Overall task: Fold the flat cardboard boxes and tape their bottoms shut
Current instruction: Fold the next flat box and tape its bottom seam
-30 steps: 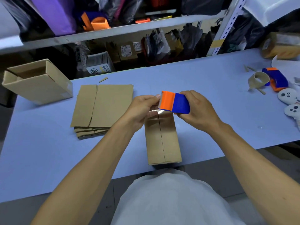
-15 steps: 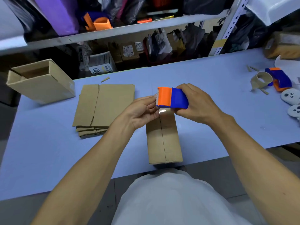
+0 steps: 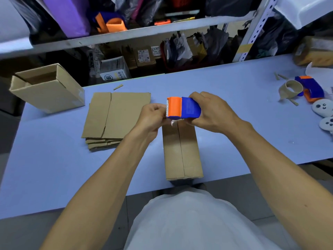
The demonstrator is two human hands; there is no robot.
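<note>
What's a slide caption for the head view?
Right hand holds tape dispenser; left hand pinches tape above folded box.

The folded box (image 3: 182,150) lay on the table (image 3: 54,168) before me. My hands held the dispenser (image 3: 183,107) over its far end, my left (image 3: 153,118) left of it, my right (image 3: 214,112) right. The flat stack (image 3: 115,116) lay left of the box, an open box (image 3: 48,87) farther left. A second dispenser (image 3: 311,89) lay far right.

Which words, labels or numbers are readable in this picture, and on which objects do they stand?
None reads with certainty.
White carton under the shelf: round logo and printed characters, too blurred.
Brown parcels: white labels, too small.
Tape dispenser in the right hand: faint embossed text, unreadable.
</note>
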